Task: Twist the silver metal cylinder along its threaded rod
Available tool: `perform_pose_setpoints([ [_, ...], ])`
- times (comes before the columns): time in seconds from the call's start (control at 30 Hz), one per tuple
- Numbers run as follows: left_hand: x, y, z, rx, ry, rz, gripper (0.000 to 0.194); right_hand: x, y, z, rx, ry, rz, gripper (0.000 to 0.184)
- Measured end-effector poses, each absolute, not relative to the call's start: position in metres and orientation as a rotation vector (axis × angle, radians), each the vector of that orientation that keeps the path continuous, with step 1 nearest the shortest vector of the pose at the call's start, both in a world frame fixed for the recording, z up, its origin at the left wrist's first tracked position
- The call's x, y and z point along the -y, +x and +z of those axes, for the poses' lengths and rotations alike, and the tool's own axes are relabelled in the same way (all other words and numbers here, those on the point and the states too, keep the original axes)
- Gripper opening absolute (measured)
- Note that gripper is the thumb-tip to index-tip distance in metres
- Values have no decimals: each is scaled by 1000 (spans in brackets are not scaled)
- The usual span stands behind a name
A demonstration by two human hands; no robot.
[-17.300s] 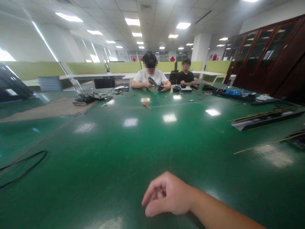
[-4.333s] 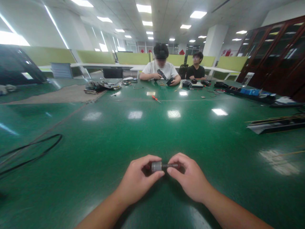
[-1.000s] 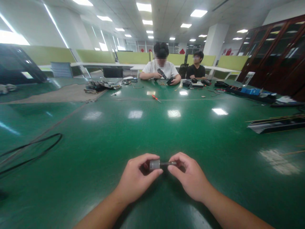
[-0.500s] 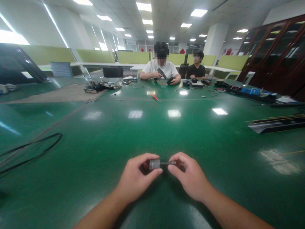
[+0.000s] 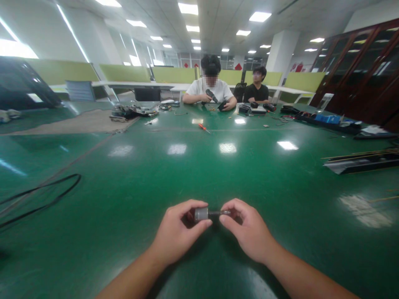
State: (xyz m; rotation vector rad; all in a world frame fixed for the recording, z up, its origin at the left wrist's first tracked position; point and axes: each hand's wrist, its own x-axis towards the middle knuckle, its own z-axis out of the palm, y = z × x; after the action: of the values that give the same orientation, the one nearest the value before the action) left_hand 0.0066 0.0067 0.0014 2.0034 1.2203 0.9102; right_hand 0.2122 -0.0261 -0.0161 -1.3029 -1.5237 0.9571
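A short grey metal cylinder with a thin dark shaft lies level between my hands, low in the middle of the head view. It resembles a hole saw bit, but its exact kind is unclear. My left hand is closed around the cylinder, thumb below and forefinger above. At the other end, the thumb and fingers of my right hand pinch the shaft's bright metal tip. The cylinder's left end is partly hidden by my left hand. Beneath both hands is the glossy green tabletop.
An orange screwdriver lies farther off. Across the table a person in white holds a power drill; another in black sits beside. A black cable loops at left. Dark channel pieces and thin rods lie at right.
My left hand and the cylinder have shifted very slightly left. My right hand keeps its pinch on the shaft tip. Across the table, the person in black has turned the head a little.
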Motion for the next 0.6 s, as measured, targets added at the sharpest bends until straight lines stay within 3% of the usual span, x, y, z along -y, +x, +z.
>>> perform_pose_setpoints([
  [0.6,-8,5,-1,-1225,1975,914,25,27,213,-18,1526,-1317,978,3],
])
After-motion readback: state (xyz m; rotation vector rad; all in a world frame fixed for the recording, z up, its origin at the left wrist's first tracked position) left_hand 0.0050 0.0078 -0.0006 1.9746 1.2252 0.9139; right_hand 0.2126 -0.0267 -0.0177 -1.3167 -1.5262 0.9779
